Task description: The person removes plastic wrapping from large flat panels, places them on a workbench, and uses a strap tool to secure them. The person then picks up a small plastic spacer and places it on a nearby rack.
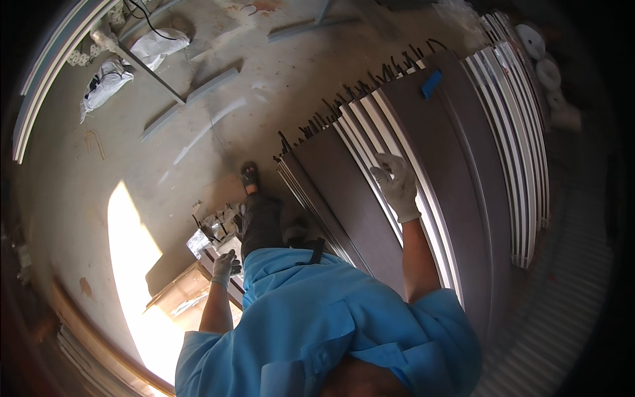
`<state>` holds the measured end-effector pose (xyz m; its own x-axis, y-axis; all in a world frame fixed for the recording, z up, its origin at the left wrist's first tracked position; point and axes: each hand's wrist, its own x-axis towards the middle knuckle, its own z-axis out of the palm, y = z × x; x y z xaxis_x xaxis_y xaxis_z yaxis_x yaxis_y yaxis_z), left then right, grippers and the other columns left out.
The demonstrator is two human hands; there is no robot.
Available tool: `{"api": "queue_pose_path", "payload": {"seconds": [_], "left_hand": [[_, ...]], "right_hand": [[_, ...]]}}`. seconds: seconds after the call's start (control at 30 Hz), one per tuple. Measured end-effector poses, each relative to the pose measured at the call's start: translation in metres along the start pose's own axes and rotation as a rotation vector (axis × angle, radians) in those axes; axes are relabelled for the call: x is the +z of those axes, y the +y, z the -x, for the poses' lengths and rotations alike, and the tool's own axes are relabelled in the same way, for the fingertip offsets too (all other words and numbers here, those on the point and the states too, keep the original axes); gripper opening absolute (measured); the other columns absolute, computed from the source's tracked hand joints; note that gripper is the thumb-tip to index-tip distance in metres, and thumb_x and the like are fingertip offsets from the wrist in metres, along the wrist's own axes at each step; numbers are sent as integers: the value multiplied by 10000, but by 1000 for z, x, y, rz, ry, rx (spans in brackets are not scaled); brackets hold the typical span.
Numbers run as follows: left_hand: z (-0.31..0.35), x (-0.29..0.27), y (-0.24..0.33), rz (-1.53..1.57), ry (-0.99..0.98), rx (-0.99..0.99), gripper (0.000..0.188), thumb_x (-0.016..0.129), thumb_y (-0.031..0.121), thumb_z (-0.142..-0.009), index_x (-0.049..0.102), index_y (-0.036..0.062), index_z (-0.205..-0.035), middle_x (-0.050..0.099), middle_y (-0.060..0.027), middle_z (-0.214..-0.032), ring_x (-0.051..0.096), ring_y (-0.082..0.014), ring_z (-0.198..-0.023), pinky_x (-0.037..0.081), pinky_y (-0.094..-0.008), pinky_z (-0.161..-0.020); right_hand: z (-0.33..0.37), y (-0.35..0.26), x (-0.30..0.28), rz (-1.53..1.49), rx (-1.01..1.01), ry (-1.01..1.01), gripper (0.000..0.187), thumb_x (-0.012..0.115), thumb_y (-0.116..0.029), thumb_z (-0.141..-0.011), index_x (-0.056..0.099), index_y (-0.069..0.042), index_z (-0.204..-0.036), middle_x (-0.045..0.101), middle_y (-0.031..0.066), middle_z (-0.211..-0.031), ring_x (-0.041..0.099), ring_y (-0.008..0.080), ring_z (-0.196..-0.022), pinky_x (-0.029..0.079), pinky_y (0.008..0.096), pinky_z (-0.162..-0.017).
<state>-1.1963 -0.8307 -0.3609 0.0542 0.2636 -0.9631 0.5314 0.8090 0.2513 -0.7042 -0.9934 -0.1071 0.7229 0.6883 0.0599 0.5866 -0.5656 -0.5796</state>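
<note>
My right hand (398, 188), in a pale work glove, is above a row of long brown and white panels or profiles (360, 198). Its thumb and fingers are bent but apart, with nothing visible between them; whether it touches a white edge I cannot tell. Dark strips or ties stick out along the far ends of the row. My left hand (226, 267), also gloved, hangs low at my left side with its fingers loosely stretched. Close by it are a cardboard-coloured box or board (182, 296) and several plastic-wrapped pieces (215, 228).
A blue piece (431, 85) lies on a wide brown panel. More white-edged profiles (512, 145) and white rolls (530, 41) stand at the right. Grey metal bars (192, 102) and white sacks (109, 83) lie on the concrete floor (172, 139). Long profiles lean at the far left.
</note>
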Motion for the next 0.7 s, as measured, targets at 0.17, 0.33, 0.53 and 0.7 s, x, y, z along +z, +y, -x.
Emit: {"api": "queue_pose_path", "payload": {"seconds": [0.17, 0.33, 0.53, 0.7], "left_hand": [[-57, -31, 75, 67, -46, 38, 374, 668, 391, -936, 633, 56, -1100, 697, -88, -876, 679, -183, -630, 572, -329, -546], [-119, -68, 220, -142, -9, 141, 256, 647, 339, -944, 646, 104, -1044, 652, -18, -849, 658, -158, -694, 558, -344, -608], [-112, -58, 424, -28, -92, 250, 437, 610, 409, -970, 611, 11, -1151, 677, -143, -1029, 692, -239, -871, 585, -355, -784], [-132, -25, 479, -118, -147, 218, 466, 595, 420, -979, 601, -3, -1174, 668, -152, -1062, 683, -250, -933, 572, -366, -822]], "right_hand": [[-95, -15, 16, 300, -254, 486, 343, 738, -335, -871, 669, -117, -1126, 664, 76, -1093, 627, 277, -1031, 533, 411, -880], [-180, -21, 43, 555, -48, 410, 340, 728, -378, -870, 692, -144, -1113, 661, 66, -1117, 615, 272, -1051, 516, 421, -890], [-221, -13, 42, 544, -29, 172, 506, 633, -574, -885, 707, -126, -1106, 709, 66, -964, 686, 271, -899, 542, 391, -803], [-224, -11, 33, 272, 157, 221, 676, 508, -652, -934, 671, -34, -1155, 702, 82, -907, 676, 179, -782, 530, 313, -683]]}}
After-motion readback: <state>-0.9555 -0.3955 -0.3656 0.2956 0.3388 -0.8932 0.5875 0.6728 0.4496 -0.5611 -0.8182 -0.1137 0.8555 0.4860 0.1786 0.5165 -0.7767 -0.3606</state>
